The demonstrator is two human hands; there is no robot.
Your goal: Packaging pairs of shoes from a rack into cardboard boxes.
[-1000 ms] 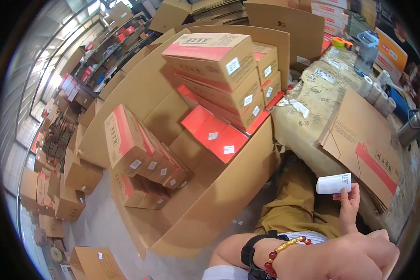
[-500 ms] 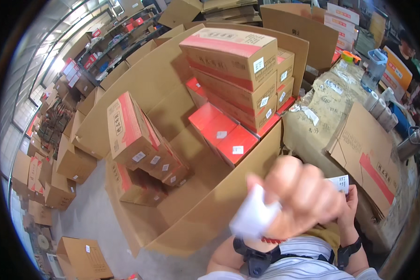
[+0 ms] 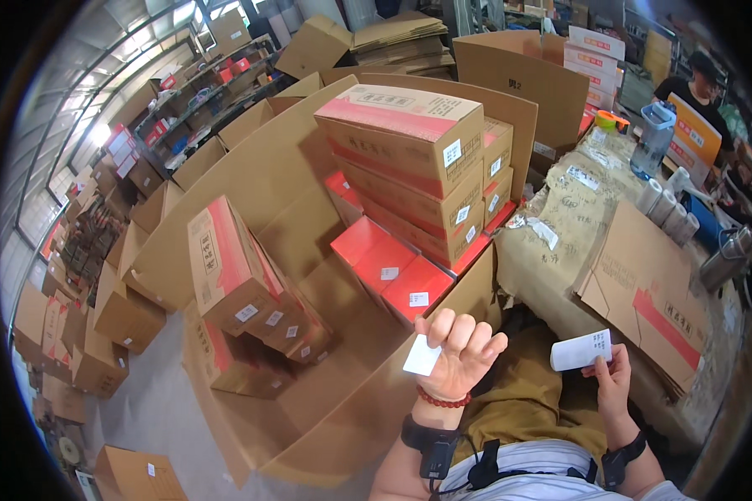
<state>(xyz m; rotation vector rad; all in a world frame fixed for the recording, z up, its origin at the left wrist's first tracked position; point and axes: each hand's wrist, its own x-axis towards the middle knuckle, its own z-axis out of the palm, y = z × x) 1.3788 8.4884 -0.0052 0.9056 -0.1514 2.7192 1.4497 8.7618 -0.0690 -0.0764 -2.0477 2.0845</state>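
Note:
My left hand (image 3: 463, 355), a red bead bracelet at its wrist, is raised by the near edge of a large open carton (image 3: 342, 430). Its fingers are curled, and a small white label (image 3: 423, 356) is held at the thumb. Close to the flattened cardboard, my right hand (image 3: 613, 382) pinches a curling strip of white labels (image 3: 580, 351) with print on it. Inside the carton stand red boxes (image 3: 405, 280), each with a white label on top. Brown boxes with red bands (image 3: 401, 117) are stacked at its far right, and more labelled brown boxes (image 3: 234, 259) at its left.
To the right is a paper-covered bench (image 3: 551, 209) with flattened cardboard (image 3: 643, 292), several white rolls (image 3: 668, 209), a metal flask (image 3: 727, 260) and a blue water jug (image 3: 653, 138). Another person (image 3: 693, 83) is at the far right. More cartons (image 3: 129, 301) line the left floor.
My left hand has moved left and drawn away from my right hand, with the label still in it. The label strip in my right hand has come into fuller view.

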